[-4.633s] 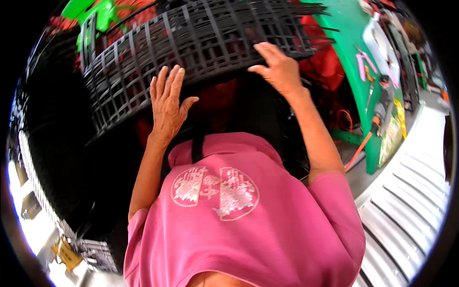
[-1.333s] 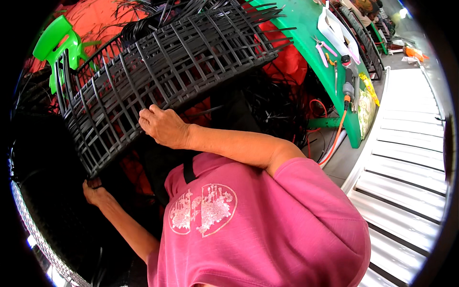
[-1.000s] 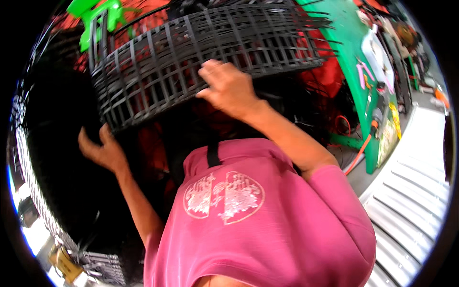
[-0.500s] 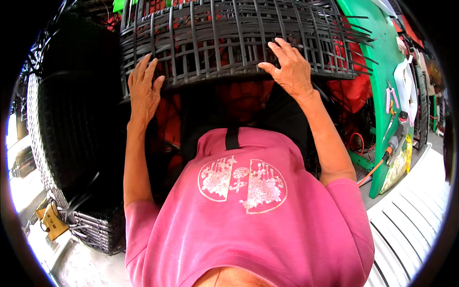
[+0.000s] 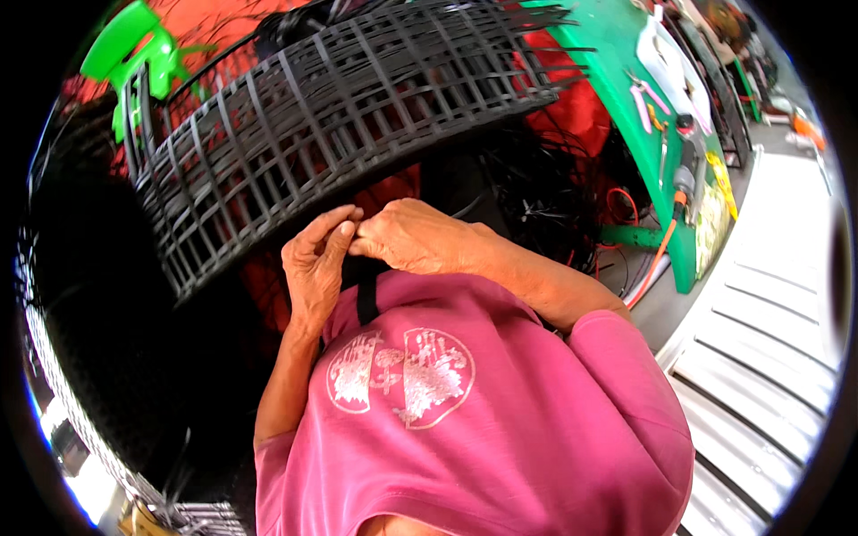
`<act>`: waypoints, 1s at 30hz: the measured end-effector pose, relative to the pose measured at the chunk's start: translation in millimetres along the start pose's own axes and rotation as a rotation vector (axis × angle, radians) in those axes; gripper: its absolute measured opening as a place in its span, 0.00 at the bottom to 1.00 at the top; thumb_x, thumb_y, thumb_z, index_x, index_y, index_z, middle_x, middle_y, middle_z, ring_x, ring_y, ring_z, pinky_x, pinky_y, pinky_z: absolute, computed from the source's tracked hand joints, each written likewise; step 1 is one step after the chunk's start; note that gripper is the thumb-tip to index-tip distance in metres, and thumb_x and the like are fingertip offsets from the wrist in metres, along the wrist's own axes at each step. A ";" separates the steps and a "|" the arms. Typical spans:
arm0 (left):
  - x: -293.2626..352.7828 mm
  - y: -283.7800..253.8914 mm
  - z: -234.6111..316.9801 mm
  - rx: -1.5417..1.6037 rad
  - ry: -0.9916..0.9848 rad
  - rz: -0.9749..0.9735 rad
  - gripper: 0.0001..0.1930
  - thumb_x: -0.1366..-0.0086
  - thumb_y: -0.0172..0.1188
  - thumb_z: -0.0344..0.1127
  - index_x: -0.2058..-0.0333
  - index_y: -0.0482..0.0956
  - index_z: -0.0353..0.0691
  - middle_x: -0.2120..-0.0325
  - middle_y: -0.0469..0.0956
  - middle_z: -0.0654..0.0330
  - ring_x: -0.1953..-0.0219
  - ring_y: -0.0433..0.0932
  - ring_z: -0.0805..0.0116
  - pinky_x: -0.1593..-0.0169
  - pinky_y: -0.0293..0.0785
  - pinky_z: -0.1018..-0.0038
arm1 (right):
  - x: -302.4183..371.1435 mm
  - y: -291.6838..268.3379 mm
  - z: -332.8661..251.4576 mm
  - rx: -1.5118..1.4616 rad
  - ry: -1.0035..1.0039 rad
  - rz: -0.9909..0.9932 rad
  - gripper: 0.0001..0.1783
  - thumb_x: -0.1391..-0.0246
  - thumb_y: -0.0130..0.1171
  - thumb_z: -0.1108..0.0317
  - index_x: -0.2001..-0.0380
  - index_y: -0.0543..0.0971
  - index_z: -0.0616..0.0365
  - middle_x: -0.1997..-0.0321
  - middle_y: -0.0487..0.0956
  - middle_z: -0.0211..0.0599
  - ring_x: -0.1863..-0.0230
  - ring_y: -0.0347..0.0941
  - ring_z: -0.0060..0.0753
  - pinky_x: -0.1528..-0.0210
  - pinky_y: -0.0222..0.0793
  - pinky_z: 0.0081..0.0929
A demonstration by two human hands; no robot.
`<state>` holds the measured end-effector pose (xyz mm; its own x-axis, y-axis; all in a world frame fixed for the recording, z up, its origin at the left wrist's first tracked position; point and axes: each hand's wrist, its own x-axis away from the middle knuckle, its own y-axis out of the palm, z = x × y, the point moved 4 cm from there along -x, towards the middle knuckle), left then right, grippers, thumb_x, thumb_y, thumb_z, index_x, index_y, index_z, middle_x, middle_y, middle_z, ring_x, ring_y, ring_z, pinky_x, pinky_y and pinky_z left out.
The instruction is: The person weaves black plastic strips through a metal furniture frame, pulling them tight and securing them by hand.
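A long black lattice frame of flat plastic-looking strips (image 5: 331, 112) was seen in front of the person, with its left end set nearer the body than its right end. Crossing strips were woven into open squares on its near face, and loose strip ends were left jutting from its right end. By the middle of its near edge, the left hand (image 5: 315, 259) and the right hand (image 5: 411, 237) were brought together, just on the person's side of the frame. The left hand was bent, its thumb and fingers drawn close to one another; the right hand was curled, its fingertips placed against those of the left. Whether a strip was pinched between them could not be told, as the tips were partly hidden.

A pink short-sleeved shirt (image 5: 527, 393) was worn on the near side of the frame. Thin, tangled black strips (image 5: 541, 192) were heaped below the frame's right end, and a crumpled red sheet (image 5: 572, 112) was bunched just beside that end. Beyond the frame's left end, a bright green plastic chair (image 5: 159, 67) was seen.

To the right of the frame, a green table (image 5: 612, 76) was placed. On it were laid pink-handled cutters (image 5: 641, 109), a white plastic container (image 5: 663, 58) and a grey hand tool (image 5: 686, 170), from which an orange hose (image 5: 655, 259) was hung. Farther right of the frame, a white slatted surface (image 5: 769, 330) was seen.
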<state>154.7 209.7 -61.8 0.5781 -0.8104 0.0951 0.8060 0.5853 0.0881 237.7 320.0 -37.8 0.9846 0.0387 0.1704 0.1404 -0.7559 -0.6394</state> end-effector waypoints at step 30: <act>-228.7 259.6 -15.3 -1.038 0.946 -0.320 0.08 0.47 0.63 0.34 0.66 0.82 0.50 0.50 0.67 0.55 0.46 0.62 0.49 0.46 0.58 0.54 | 168.8 -203.2 220.8 0.254 0.637 0.852 0.12 0.52 0.55 0.70 0.63 0.81 0.60 0.74 0.80 0.47 0.76 0.73 0.34 0.67 0.69 0.27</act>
<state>233.7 546.6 -75.8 -0.1081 -0.8546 -0.5079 0.4034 0.4292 -0.8081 398.3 624.5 -44.6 0.5444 -0.8339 -0.0909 -0.4719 -0.2149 -0.8550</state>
